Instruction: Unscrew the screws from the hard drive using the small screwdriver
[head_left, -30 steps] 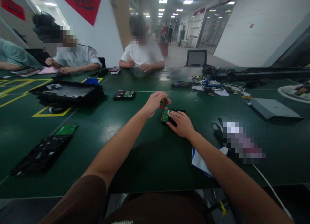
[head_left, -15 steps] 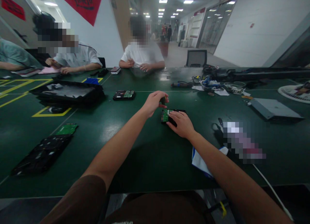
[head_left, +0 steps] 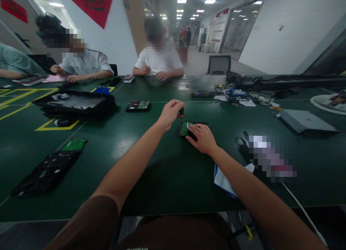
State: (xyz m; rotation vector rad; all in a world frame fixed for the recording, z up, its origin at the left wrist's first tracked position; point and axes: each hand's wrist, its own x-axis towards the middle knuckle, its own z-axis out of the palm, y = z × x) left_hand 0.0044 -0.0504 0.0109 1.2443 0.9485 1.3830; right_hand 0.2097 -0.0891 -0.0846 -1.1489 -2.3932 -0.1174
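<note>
A hard drive [head_left: 185,129] lies on the green table with its green circuit board facing up. My right hand [head_left: 202,137] rests over its right part, fingers laid across it and holding it against the table. My left hand [head_left: 172,115] is closed round the dark handle of a screwdriver [head_left: 182,112], held upright above the far left part of the drive. Its thin shaft points down at the board; whether the tip touches a screw is too small to tell.
Another hard drive [head_left: 138,106] lies farther back. Left are a black tray [head_left: 72,102] and a black part with a green board [head_left: 51,167]. At right are a grey metal box [head_left: 306,121], a blue-white cloth [head_left: 225,181] and tangled cables [head_left: 235,93]. Co-workers sit across the table [head_left: 121,192].
The fingers of my left hand have drawn closer together round the screwdriver handle, and its shaft now shows above the drive. My right hand stays where it was.
</note>
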